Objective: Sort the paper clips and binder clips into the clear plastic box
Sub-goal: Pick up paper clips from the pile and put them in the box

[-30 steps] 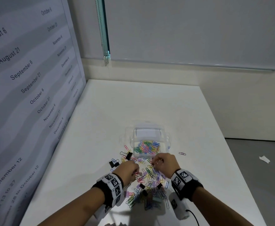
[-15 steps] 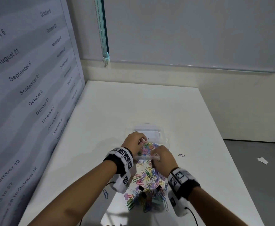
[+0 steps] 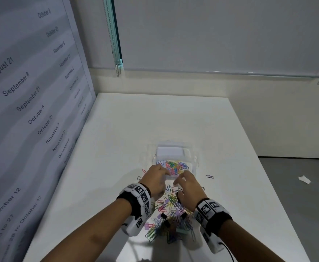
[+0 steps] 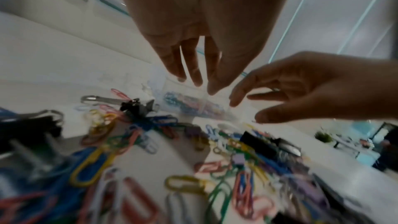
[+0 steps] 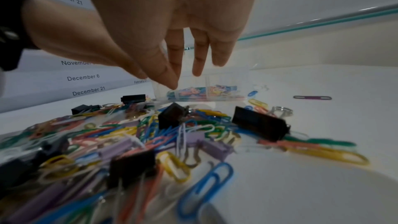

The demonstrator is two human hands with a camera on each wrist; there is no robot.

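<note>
The clear plastic box (image 3: 195,162) stands mid-table; its near compartment holds several coloured paper clips (image 3: 173,166) and its far compartment looks bare. My left hand (image 3: 161,174) hovers at the box's near left corner, fingers straight and empty (image 4: 194,82). My right hand (image 3: 181,181) hovers beside it over the pile, fingers spread, holding nothing (image 5: 189,74). Below both hands lies a loose pile of coloured paper clips (image 3: 171,208) mixed with black binder clips (image 5: 259,125) and purple binder clips (image 5: 216,146).
One stray paper clip (image 3: 209,176) lies alone right of the box. A date-printed panel (image 3: 32,110) walls the table's left edge. The white table (image 3: 154,120) stretches on beyond the box. A scrap of paper (image 3: 304,179) lies on the floor at right.
Both hands went from the pile up to the box and have now drawn back a little from it, fingers opened and empty. The box holds more clips.
</note>
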